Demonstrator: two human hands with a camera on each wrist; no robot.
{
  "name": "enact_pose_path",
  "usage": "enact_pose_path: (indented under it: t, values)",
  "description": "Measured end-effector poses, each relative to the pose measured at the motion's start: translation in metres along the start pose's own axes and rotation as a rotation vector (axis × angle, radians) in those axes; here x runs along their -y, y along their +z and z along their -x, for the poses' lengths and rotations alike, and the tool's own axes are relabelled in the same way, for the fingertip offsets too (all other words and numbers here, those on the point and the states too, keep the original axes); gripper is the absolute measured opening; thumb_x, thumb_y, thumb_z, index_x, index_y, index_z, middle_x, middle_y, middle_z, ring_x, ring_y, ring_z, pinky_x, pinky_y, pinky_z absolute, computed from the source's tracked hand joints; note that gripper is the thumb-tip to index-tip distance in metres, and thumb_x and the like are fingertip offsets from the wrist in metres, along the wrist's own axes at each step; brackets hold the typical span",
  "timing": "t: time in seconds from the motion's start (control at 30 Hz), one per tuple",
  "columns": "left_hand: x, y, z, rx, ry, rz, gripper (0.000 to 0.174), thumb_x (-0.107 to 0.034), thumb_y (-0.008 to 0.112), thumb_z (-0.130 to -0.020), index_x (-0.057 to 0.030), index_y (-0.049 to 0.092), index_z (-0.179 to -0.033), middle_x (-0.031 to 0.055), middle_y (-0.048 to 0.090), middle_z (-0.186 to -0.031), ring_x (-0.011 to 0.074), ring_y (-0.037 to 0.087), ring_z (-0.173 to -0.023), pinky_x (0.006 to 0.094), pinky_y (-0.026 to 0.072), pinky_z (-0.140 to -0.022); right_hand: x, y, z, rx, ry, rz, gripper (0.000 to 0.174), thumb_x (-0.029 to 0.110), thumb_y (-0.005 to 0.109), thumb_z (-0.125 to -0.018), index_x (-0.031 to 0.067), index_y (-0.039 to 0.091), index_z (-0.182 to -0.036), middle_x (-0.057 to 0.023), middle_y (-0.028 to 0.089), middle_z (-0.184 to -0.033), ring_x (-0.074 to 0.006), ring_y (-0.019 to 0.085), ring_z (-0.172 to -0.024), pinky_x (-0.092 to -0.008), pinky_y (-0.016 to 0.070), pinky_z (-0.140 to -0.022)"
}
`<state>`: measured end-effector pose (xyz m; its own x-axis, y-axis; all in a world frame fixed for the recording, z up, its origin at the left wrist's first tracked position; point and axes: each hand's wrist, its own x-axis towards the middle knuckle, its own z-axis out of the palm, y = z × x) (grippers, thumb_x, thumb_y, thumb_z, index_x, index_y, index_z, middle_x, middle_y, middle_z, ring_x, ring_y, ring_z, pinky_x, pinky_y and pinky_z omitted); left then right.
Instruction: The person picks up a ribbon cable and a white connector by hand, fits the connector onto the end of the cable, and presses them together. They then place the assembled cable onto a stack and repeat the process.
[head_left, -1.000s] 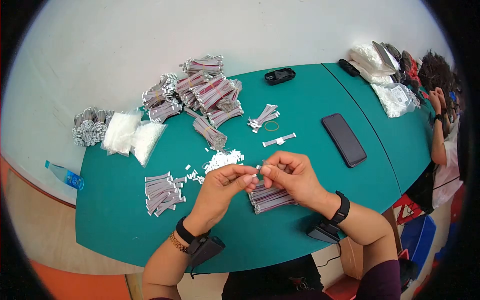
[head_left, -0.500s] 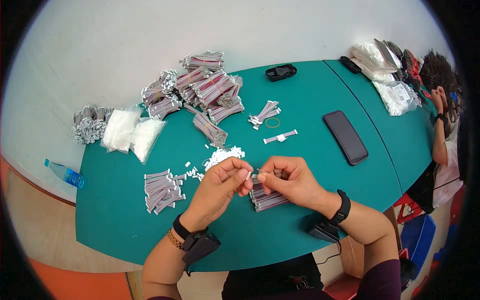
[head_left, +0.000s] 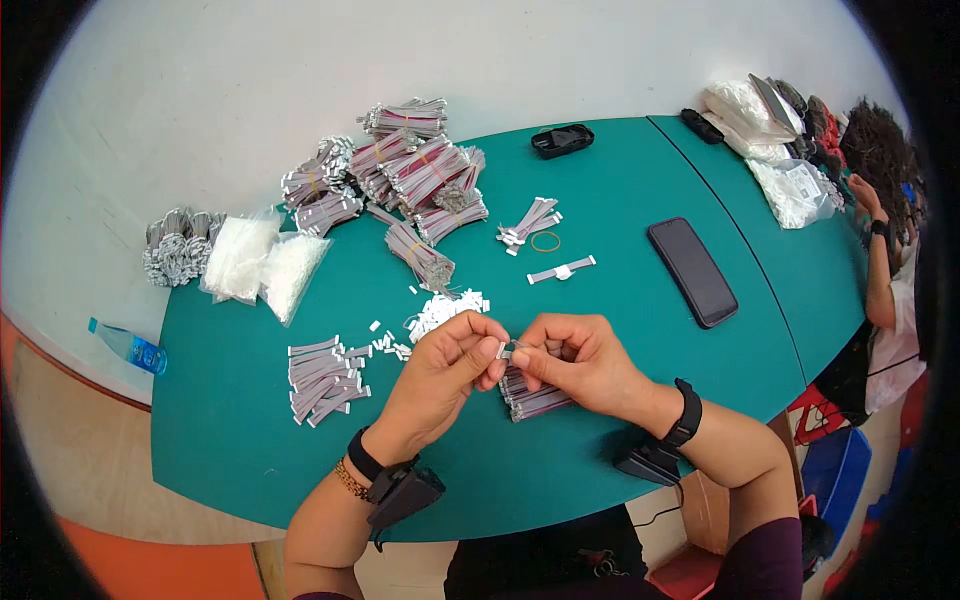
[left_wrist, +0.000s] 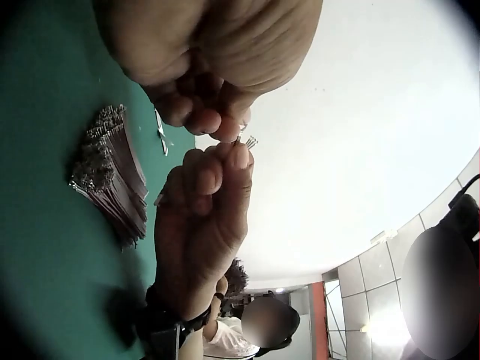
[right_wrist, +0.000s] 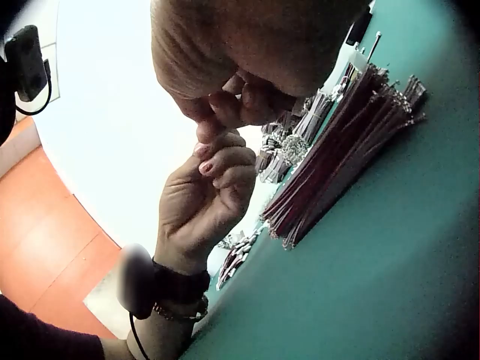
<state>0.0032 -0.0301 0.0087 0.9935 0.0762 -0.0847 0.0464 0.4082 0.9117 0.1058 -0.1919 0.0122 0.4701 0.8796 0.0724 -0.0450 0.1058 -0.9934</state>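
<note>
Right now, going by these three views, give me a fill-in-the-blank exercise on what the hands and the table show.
1. The left hand and the right hand pinch one connector piece, so the hands holding it number ____.
2. The black smartphone lies on the table to the ____ of both hands.
3. The yellow rubber band lies flat on the table, touched by ____ hand.

Missing words: two; right; neither.

1. A teal table is set against a white wall.
2. A second teal table is joined at its right end.
3. An orange floor is seen below.
</note>
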Motion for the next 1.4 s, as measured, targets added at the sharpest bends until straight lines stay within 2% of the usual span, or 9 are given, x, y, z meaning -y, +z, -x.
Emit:
enact_pose_path:
  t: [0.17,1.07,1.17,1.4]
  values:
    - [0.0001,0.0022,0.0,-0.026,0.007,-0.012,0.018,-0.02,0.056,-0.09,-0.0046,0.053,-0.099,-0.0007,0.054,-0.072,0.007,0.049,-0.066,0.0187,0.038,-0.059,0.001,0.0003,0.0003,0.011,0.005,-0.002,0.015,0.015,0.058,-0.089,0.0021,0.058,-0.081,0.0014,0.058,-0.065,-0.0011,0.049,-0.058,-0.0179,0.0369,-0.051]
    - [-0.0001,0.0042,0.001,-0.017,0.002,-0.03,0.018,-0.021,0.056,-0.09,-0.0053,0.052,-0.099,-0.0012,0.053,-0.073,0.0065,0.048,-0.067,0.0189,0.0368,-0.06,-0.0009,0.0,0.0008,0.003,0.007,-0.023,0.013,0.014,0.059,-0.088,0.0024,0.058,-0.081,0.0013,0.058,-0.066,-0.0013,0.05,-0.059,-0.0172,0.0382,-0.052]
    - [0.0001,0.0034,0.0015,-0.002,0.019,-0.041,0.016,-0.019,0.053,-0.092,-0.004,0.053,-0.098,0.0,0.054,-0.076,0.0063,0.049,-0.07,0.019,0.0385,-0.064,-0.002,0.0003,0.0008,-0.008,-0.001,-0.012,0.013,0.014,0.059,-0.088,0.0023,0.058,-0.081,0.0013,0.058,-0.065,-0.0014,0.05,-0.059,-0.0173,0.0383,-0.052]
    - [0.0005,0.0071,0.0011,-0.045,0.059,-0.118,0.017,-0.019,0.056,-0.09,-0.0038,0.053,-0.097,-0.0002,0.054,-0.074,0.0067,0.05,-0.068,0.0188,0.0393,-0.061,-0.002,0.0007,0.0006,-0.025,0.005,-0.013,0.014,0.013,0.059,-0.087,0.0021,0.057,-0.079,0.001,0.058,-0.063,-0.0016,0.05,-0.057,-0.018,0.0381,-0.05]
